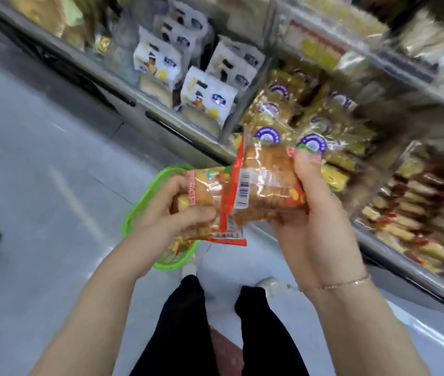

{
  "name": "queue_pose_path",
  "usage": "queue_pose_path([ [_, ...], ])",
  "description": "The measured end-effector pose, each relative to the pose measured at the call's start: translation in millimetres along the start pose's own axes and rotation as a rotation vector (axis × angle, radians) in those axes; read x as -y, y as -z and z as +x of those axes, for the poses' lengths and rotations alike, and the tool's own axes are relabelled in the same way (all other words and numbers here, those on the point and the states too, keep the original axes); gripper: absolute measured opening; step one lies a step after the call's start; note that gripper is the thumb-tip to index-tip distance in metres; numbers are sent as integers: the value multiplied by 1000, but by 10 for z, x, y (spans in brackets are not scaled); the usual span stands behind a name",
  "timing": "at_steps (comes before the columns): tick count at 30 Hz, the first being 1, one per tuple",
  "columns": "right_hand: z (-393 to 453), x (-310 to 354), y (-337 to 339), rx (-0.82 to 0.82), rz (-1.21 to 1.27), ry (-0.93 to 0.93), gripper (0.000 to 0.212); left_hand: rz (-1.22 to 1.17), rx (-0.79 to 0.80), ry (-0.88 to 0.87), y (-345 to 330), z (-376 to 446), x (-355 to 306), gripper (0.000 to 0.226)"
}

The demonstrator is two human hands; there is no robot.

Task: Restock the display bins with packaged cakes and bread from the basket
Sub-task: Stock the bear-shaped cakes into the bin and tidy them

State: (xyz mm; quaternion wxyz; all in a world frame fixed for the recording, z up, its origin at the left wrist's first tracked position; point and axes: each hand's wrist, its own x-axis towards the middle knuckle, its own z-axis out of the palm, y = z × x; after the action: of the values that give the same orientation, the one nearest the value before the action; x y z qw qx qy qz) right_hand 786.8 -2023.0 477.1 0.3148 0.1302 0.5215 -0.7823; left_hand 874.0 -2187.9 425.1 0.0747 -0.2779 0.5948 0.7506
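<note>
Above the green basket [139,210], both hands grip glossy crinkled cake packs [267,183].

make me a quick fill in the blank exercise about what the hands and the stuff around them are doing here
1. Each of the hands, left hand and right hand, grips a red-edged cake packet, so ____ packets are held in all.
2. The basket on the floor below the left hand is ____ in colour.
3. A thin ____ circles the right wrist.
4. The packets in the bin just beyond the right hand carry round ____ labels.

Missing words: two; green; bracelet; purple
</note>
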Motion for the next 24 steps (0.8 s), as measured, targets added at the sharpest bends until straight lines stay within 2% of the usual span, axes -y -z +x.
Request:
queue_pose_path([
  [2,-214,303,283,-95,108,45,41,11,49,-47,-458,-102,-170,37],
  [4,-380,544,585,-143,159,-7,41,31,85,-73,-916,-160,-270,31],
  [9,-675,918,1466,-324,470,-54,51,118,145,-99,-1944,-195,-303,37],
  [11,-760,995,1776,-422,547,-52,49,166,194,-132,-2280,-156,-243,30],
  [17,-850,1040,2544,-741,721,-44,40,357,236,-38,-3114,147,128,30],
  [22,-828,1001,2929,-823,839,17,40,476,280,11,-3722,684,505,34],
  [24,-794,993,2998,-831,880,44,42,534,359,63,-3845,854,618,34],
])
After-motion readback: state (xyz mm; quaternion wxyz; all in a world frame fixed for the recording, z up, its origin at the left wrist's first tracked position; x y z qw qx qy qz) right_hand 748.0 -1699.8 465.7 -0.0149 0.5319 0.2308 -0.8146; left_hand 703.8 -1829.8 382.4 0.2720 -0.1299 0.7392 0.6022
